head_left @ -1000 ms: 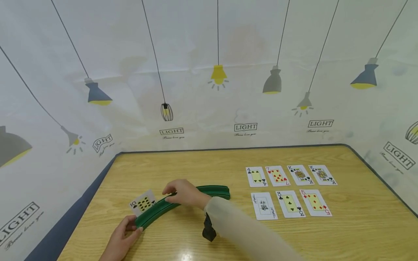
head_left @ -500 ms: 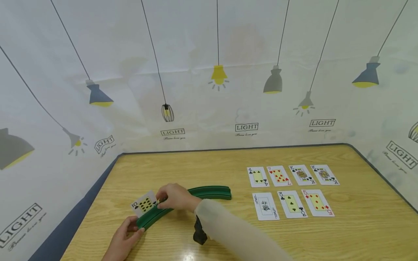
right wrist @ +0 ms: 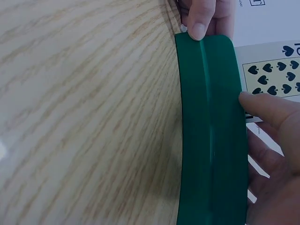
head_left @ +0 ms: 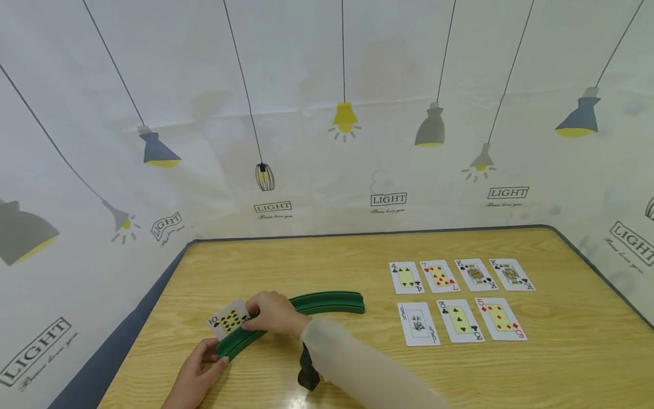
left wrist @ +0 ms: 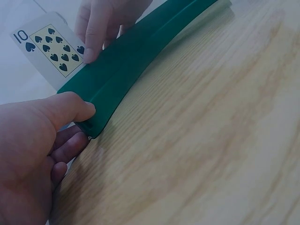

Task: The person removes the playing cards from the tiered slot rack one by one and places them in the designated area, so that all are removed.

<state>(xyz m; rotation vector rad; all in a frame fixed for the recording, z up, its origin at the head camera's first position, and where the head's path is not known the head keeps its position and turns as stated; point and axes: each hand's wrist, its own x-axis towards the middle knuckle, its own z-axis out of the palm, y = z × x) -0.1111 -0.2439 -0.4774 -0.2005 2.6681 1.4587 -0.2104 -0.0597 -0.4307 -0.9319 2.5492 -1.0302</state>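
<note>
A curved green card holder [head_left: 327, 301] lies on the wooden table. Near its left end the ten of spades [head_left: 228, 320] stands tilted in it, face toward me. My left hand [head_left: 196, 369] grips that end, thumb on the front and fingers behind, as the left wrist view shows with the holder [left wrist: 117, 70]. My right hand [head_left: 273, 313] pinches the card's right edge, thumb in front. In the right wrist view the right thumb [right wrist: 267, 105] overlaps the card [right wrist: 274, 75] at the holder's rim; the fingers behind are partly hidden.
Right of the holder several cards lie face up in two rows. The back row includes a four of clubs [head_left: 406, 278] and a seven of hearts [head_left: 440, 276]. The front row holds a joker [head_left: 418, 324], a three of clubs [head_left: 460, 321] and a five of diamonds [head_left: 501, 319].
My right hand has moved left along the holder and taken hold of the ten of spades at its right edge. The left hand keeps its grip on the holder's end.
</note>
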